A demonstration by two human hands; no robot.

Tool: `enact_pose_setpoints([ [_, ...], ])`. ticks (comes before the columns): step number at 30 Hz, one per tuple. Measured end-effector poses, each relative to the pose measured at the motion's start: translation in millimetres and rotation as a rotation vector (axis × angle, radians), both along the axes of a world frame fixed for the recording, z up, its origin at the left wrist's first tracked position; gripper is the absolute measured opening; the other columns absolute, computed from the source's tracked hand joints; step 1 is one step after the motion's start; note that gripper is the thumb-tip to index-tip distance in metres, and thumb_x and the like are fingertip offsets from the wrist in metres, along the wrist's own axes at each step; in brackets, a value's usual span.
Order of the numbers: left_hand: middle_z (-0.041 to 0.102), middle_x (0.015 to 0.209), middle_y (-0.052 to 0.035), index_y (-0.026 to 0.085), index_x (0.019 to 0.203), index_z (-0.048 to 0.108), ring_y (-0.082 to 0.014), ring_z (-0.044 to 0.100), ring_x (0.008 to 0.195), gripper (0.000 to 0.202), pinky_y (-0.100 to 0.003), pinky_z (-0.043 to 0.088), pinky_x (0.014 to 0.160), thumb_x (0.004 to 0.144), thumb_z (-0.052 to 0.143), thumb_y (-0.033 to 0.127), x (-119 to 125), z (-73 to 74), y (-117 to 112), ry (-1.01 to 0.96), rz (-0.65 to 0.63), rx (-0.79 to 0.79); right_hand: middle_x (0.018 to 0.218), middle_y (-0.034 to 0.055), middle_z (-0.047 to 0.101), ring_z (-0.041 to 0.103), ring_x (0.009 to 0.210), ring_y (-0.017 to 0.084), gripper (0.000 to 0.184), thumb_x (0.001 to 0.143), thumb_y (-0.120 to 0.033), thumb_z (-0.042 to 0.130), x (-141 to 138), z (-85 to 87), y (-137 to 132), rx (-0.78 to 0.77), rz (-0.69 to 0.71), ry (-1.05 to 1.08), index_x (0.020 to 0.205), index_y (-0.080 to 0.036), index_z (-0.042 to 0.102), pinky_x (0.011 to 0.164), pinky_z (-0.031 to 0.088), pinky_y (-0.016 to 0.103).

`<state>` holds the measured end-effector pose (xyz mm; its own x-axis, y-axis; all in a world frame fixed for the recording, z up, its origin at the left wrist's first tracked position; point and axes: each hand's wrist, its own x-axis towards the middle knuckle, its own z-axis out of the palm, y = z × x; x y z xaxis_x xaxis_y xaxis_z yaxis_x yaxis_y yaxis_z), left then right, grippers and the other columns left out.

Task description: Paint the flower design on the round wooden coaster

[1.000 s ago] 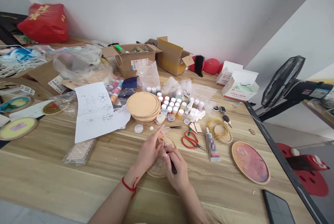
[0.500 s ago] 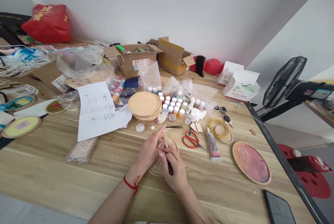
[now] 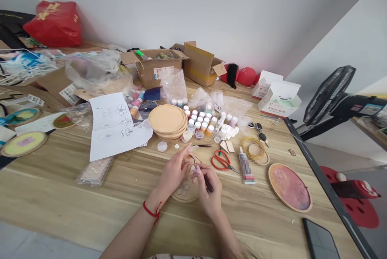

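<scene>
We look down on a cluttered wooden desk (image 3: 75, 210). Our left hand (image 3: 174, 170) pinches a small pale item (image 3: 191, 157) over a round wooden disc (image 3: 184, 192) marked with a flower outline. Just right of the disc, our right hand (image 3: 209, 196) grips a dark stylus (image 3: 209, 187). Red scissors (image 3: 221, 161) lie further right of the disc.

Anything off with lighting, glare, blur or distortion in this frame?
Head view: soft, even light, faint shadows, no glare; wide-angle stretch toward the borders; glue tube label pixelated; left hand and right hand sharp, though the tool tip is too small to make out.
</scene>
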<state>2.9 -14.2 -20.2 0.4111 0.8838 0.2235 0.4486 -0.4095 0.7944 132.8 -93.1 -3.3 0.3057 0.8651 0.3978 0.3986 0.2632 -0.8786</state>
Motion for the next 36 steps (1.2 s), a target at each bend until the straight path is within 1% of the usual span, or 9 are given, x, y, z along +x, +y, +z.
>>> enact_pose_setpoints([
  [3, 0.059, 0.139, -0.0085, 0.026, 0.149, 0.034, -0.0205, 0.057, 0.127, 0.055, -0.039, 0.045, 0.107, 0.096, 0.047, 0.023, -0.3, -0.9, 0.5, -0.001, -0.013, 0.000, 0.101, 0.0096, 0.071, 0.068, 0.100, 0.021, 0.017, 0.097, -0.028, 0.052, -0.7, -3.6, 0.8, 0.008, 0.021, -0.034, 0.087, -0.022, 0.064, 0.087, 0.055, 0.035],
  [6, 0.061, 0.138, -0.0083, 0.026, 0.149, 0.035, -0.0206, 0.058, 0.126, 0.055, -0.039, 0.045, 0.107, 0.096, 0.048, 0.023, -0.4, -0.9, 0.1, -0.003, 0.001, -0.009, 0.099, 0.0088, 0.072, 0.068, 0.096, 0.020, 0.015, 0.098, -0.028, 0.051, -2.6, -6.1, 1.2, -0.006, 0.053, -0.041, 0.089, -0.023, 0.062, 0.086, 0.055, 0.034],
  [11, 0.062, 0.136, -0.0084, 0.025, 0.148, 0.038, -0.0208, 0.058, 0.126, 0.056, -0.039, 0.045, 0.107, 0.093, 0.048, 0.018, 1.3, 1.5, -1.3, -0.011, -0.011, -0.005, 0.089, 0.0075, 0.072, 0.069, 0.092, 0.020, 0.022, 0.098, -0.031, 0.051, 1.8, -5.5, 2.2, -0.079, -0.004, 0.048, 0.084, -0.021, 0.065, 0.082, 0.054, 0.031],
  [16, 0.063, 0.135, -0.0066, 0.027, 0.147, 0.037, -0.0189, 0.059, 0.126, 0.060, -0.037, 0.046, 0.107, 0.091, 0.049, 0.012, 1.8, 2.9, -0.8, -0.044, -0.001, -0.039, 0.080, 0.0070, 0.073, 0.070, 0.099, 0.023, 0.032, 0.098, -0.039, 0.051, 6.0, -4.1, 4.7, -0.120, 0.008, 0.215, 0.078, -0.020, 0.066, 0.090, 0.054, 0.035],
  [20, 0.062, 0.136, -0.0063, 0.027, 0.146, 0.038, -0.0184, 0.059, 0.127, 0.061, -0.035, 0.046, 0.107, 0.089, 0.052, 0.010, 2.0, 4.0, -0.5, -0.077, 0.020, -0.067, 0.076, 0.0068, 0.075, 0.073, 0.094, 0.024, 0.034, 0.095, -0.046, 0.055, 6.2, -5.3, 7.7, -0.162, -0.003, 0.406, 0.076, -0.019, 0.065, 0.090, 0.055, 0.038],
  [25, 0.063, 0.135, -0.0060, 0.030, 0.146, 0.038, -0.0182, 0.060, 0.125, 0.064, -0.035, 0.047, 0.106, 0.088, 0.055, 0.009, 3.7, 3.9, -1.4, -0.120, 0.050, -0.064, 0.094, 0.0093, 0.077, 0.072, 0.073, 0.021, 0.035, 0.086, -0.052, 0.065, 5.8, -10.3, 12.9, -0.209, 0.010, 0.731, 0.074, -0.019, 0.064, 0.082, 0.059, 0.040],
  [29, 0.065, 0.132, -0.0075, 0.029, 0.143, 0.040, -0.0194, 0.061, 0.123, 0.060, -0.036, 0.048, 0.105, 0.088, 0.059, 0.013, 4.6, 1.7, -1.3, -0.150, 0.117, -0.035, 0.096, 0.0058, 0.076, 0.068, 0.070, 0.017, 0.028, 0.082, -0.048, 0.071, 5.8, -12.3, 15.2, -0.177, 0.062, 0.946, 0.075, -0.022, 0.067, 0.079, 0.058, 0.036],
  [32, 0.065, 0.131, -0.0090, 0.027, 0.142, 0.040, -0.0208, 0.062, 0.123, 0.060, -0.038, 0.047, 0.105, 0.088, 0.061, 0.015, 4.6, 0.7, -0.5, -0.152, 0.157, -0.031, 0.097, 0.0040, 0.075, 0.067, 0.072, 0.016, 0.022, 0.082, -0.043, 0.073, 7.0, -11.5, 14.6, -0.124, 0.086, 1.008, 0.073, -0.023, 0.069, 0.080, 0.057, 0.034],
  [36, 0.067, 0.128, -0.0097, 0.026, 0.143, 0.039, -0.0218, 0.061, 0.124, 0.062, -0.038, 0.047, 0.104, 0.087, 0.063, 0.016, 4.2, 1.5, 0.2, -0.133, 0.174, -0.053, 0.098, 0.0047, 0.074, 0.066, 0.074, 0.017, 0.019, 0.083, -0.040, 0.072, 8.6, -10.0, 12.3, -0.065, 0.091, 0.965, 0.073, -0.024, 0.070, 0.084, 0.056, 0.037],
])
